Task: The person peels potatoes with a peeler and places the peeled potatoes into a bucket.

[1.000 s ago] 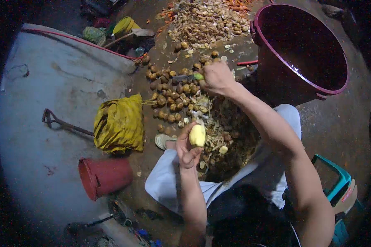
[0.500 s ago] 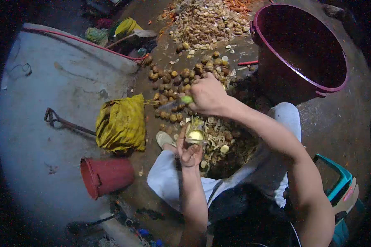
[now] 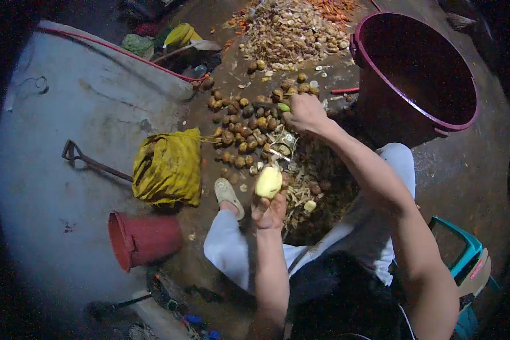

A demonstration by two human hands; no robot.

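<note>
My left hand (image 3: 272, 213) cups a pale yellow peeled potato (image 3: 268, 182) from below, palm up. Farther from me, my right hand (image 3: 307, 113) is closed around a knife with a green handle (image 3: 283, 107); its dark blade points left over the unpeeled potatoes (image 3: 245, 122). Between the two hands is a shiny, see-through piece (image 3: 283, 144) that I cannot make out. Peel strips (image 3: 301, 192) lie beside my left hand on the floor.
A large maroon tub (image 3: 374, 85) stands at upper right. Behind the potatoes is a heap of peelings (image 3: 292, 34). To the left are a yellow sack (image 3: 167, 167), a red bucket (image 3: 153, 238) and a metal handle (image 3: 90, 164). A teal-framed seat (image 3: 464, 255) is at lower right.
My right hand with the knife has moved away from me and slightly right. The shiny piece no longer covers the potato, which now shows fully in my left hand.
</note>
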